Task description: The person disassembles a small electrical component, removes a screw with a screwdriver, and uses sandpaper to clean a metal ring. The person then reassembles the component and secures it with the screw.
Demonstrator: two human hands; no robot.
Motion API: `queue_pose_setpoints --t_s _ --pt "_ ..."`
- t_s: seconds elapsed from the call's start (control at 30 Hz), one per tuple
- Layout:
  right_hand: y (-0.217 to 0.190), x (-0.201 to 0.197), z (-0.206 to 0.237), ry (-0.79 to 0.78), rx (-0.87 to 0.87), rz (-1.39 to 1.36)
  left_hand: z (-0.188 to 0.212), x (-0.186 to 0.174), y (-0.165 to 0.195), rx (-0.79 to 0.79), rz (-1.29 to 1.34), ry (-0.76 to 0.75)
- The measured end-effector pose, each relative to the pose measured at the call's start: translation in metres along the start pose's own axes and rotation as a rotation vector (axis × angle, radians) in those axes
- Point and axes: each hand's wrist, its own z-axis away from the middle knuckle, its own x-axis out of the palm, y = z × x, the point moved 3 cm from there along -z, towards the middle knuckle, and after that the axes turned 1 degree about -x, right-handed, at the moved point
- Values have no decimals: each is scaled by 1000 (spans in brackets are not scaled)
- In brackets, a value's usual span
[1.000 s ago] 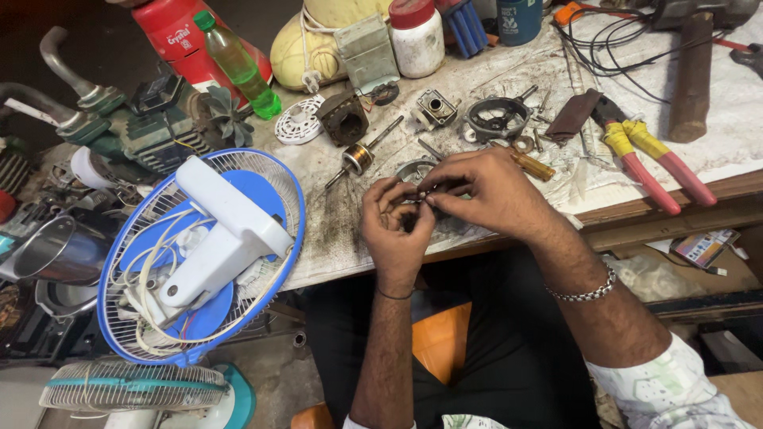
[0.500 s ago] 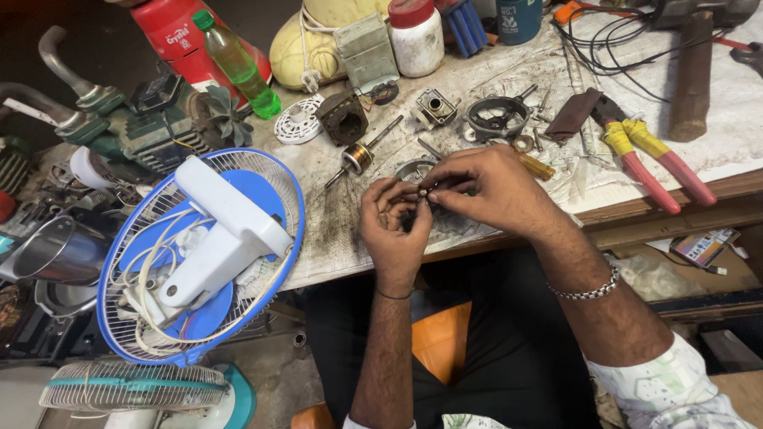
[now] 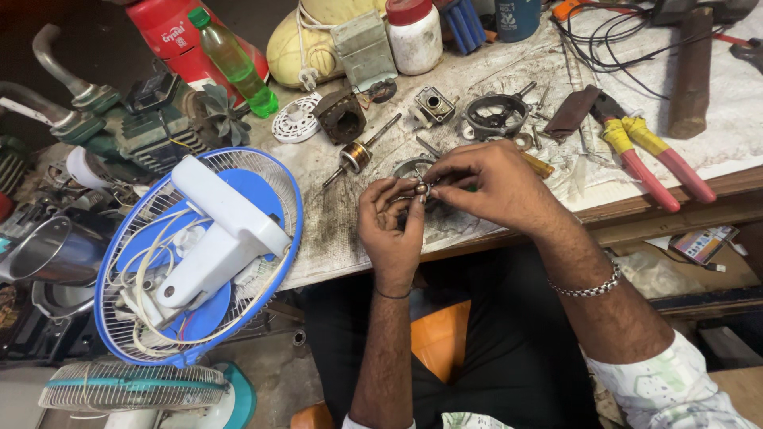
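Both hands meet just above the front edge of the worktop (image 3: 509,71), a stained, grimy white surface on a wooden frame. The left hand (image 3: 391,226) comes up from below with its fingers curled, and the right hand (image 3: 485,184) reaches in from the right with its fingertips bunched; together they pinch a small round metal part (image 3: 422,189), brownish and shiny, held between the fingertips of both hands. It is too small and too covered to tell its long axis or which way it points. Just behind the hands, on the worktop, lies a copper-wound motor rotor on a thin steel shaft (image 3: 355,156); its long axis runs diagonally, the far end of the shaft pointing toward the back right, the near end toward the front left edge. Farther back sit a dark square motor housing (image 3: 343,117) and a black ring-shaped metal casing (image 3: 496,116). Toward the right edge lie red-and-yellow-handled pliers (image 3: 648,155), handles pointing to the front right. At the left edge a blue and white fan guard with a white plastic stand (image 3: 208,238) overhangs the worktop. A green plastic bottle (image 3: 232,59) stands tilted near the back left corner.
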Motion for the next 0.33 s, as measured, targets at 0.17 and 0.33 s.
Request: queue_pose_setpoints --t_s 0.17,0.33 --pt "-4 3 0 3 -35 -28 0 0 -4 45 -4 -6" --pt "-4 8 1 35 -1 15 6 0 -14 189 -251 -36"
